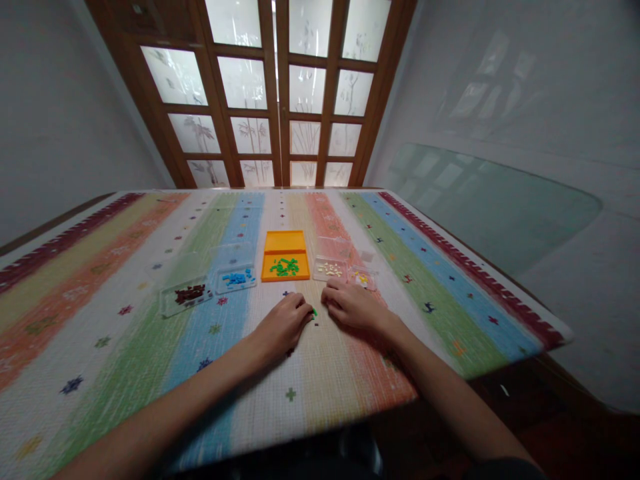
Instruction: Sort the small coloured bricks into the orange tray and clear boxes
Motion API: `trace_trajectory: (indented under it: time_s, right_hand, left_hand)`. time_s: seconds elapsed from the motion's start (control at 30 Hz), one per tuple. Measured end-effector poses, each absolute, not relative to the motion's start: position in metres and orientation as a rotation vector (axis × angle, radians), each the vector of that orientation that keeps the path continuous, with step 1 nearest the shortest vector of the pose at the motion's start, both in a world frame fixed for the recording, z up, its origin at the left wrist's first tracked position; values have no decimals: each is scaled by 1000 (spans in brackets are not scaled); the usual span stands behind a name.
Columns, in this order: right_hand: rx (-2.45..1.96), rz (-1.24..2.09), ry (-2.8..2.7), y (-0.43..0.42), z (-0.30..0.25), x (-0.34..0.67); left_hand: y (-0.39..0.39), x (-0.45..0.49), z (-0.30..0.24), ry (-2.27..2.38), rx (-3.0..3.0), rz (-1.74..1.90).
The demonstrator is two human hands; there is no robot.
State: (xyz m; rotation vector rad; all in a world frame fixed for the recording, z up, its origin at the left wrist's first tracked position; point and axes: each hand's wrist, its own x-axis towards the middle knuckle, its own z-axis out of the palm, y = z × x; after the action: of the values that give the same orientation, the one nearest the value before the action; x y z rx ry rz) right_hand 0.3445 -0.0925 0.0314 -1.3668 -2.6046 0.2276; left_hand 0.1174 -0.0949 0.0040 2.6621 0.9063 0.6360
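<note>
My left hand [289,321] is closed in a pinch, with a small green piece [315,312] showing at its fingertips. Just below that piece, a tiny dark bit [317,325] lies on the cloth. My right hand [350,303] has its fingers curled in, a short way to the right; whatever they may hold is hidden. Beyond the hands stands an open orange box [265,275] with loose green pieces [286,267] in it. Behind the right fingers are cream pieces [329,269] in a clear box and yellow-and-white pieces [360,277] in a smaller one.
Left of the orange box, a clear box holds blue pieces [237,278], and another holds dark brown pieces [190,294]. All stand on a striped tablecloth [215,373]. The table's near edge runs below my forearms. A wood-framed glass door [280,100] stands beyond the table.
</note>
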Motion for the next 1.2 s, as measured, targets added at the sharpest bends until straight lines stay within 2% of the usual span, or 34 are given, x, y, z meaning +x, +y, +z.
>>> trace_trajectory:
  time_s: [0.37, 0.63, 0.87, 1.2]
  right_hand:
    - [-1364, 211, -2614, -93, 33, 344]
    - [-1353, 185, -2624, -93, 32, 344]
    - [-1377, 143, -2657, -96, 34, 343]
    - [-1365, 164, -2661, -94, 35, 343]
  left_hand:
    - [-88, 123, 5, 942, 2786, 520]
    - [-88, 114, 10, 933, 2667, 671]
    - [-93, 60, 29, 1056, 2467, 861]
    - [-86, -43, 52, 1585, 2350, 947]
